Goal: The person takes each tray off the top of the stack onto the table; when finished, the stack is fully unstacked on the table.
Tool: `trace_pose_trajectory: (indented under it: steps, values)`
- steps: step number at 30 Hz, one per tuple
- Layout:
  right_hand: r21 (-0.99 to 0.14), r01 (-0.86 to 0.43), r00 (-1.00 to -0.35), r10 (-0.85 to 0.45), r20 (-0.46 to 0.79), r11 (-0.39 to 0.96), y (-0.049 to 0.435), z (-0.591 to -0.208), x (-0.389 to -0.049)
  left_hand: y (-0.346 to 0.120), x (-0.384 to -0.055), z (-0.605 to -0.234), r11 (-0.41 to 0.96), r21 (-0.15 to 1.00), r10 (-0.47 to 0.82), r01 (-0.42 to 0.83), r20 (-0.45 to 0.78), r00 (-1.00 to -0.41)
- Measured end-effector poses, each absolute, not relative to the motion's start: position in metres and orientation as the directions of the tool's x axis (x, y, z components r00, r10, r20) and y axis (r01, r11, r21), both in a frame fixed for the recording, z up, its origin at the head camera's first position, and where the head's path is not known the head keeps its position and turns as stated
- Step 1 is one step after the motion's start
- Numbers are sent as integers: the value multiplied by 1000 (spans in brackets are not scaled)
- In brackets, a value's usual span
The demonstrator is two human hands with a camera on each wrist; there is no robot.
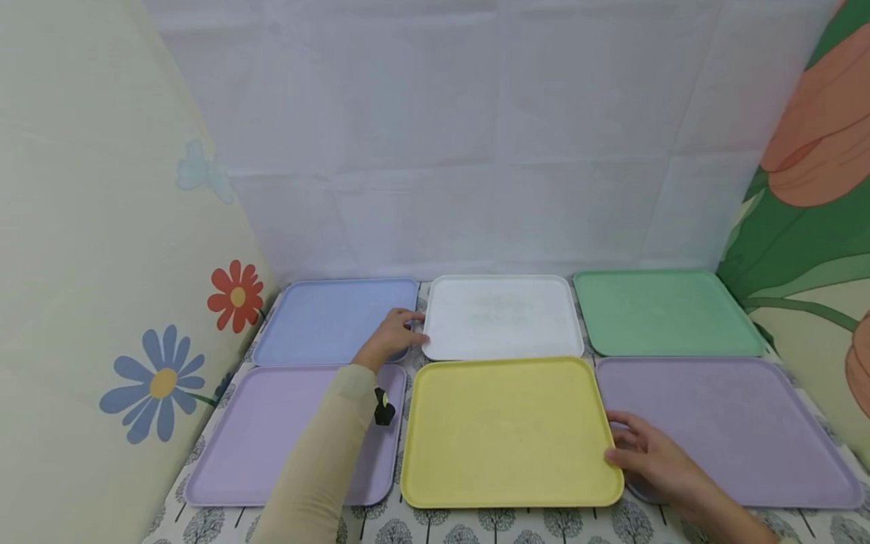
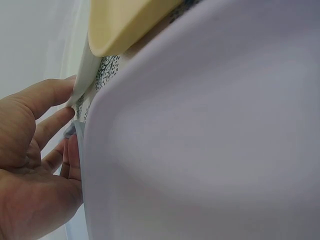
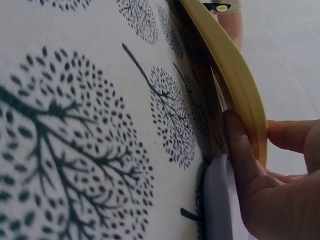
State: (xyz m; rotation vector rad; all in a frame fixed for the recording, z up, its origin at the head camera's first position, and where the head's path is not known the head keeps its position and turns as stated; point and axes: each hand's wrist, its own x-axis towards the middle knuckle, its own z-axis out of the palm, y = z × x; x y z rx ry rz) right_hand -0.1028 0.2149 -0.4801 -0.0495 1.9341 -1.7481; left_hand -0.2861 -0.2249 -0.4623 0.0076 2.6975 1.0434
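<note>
At the left edge of the white tray (image 1: 503, 316), my left hand (image 1: 390, 336) pinches the rim, thumb on the near side. The left wrist view shows its thumb and a fingertip on either side of the white tray's rim (image 2: 88, 72), with other fingers by the blue tray's edge (image 2: 81, 150). My right hand (image 1: 649, 457) grips the right edge of the yellow tray (image 1: 510, 434). In the right wrist view its thumb lies on top and a finger beneath the yellow rim (image 3: 240, 85), which is lifted a little off the cloth.
The blue tray (image 1: 340, 317) lies back left, a green tray (image 1: 669, 313) back right. Purple trays lie front left (image 1: 258, 438) and front right (image 1: 741, 438). A tree-print cloth (image 1: 435, 525) covers the table; a white sheet (image 1: 435, 143) hangs behind. Flower-decorated walls flank both sides.
</note>
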Motion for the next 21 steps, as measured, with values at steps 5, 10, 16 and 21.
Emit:
trace_pose_trajectory:
  steps: [5, 10, 16, 21]
  values:
    - [-927, 267, -891, -298, -342, 264, 214, -477, -103, -225, -288, -462, 735, 671, 94, -93, -237, -967]
    - [-912, 241, -912, -244, -330, 332, 216, -472, -103, -225, -289, -463, 737, 670, 102, -87, -238, -966]
    - [-914, 210, -926, -229, -299, 347, 224, -464, -107, -224, -288, -461, 740, 668, 110, -79, -236, -966]
    - [-916, 204, -936, -205, -285, 345, 228, -458, -111, -223, -287, -459, 737, 671, 113, -79, -237, -965]
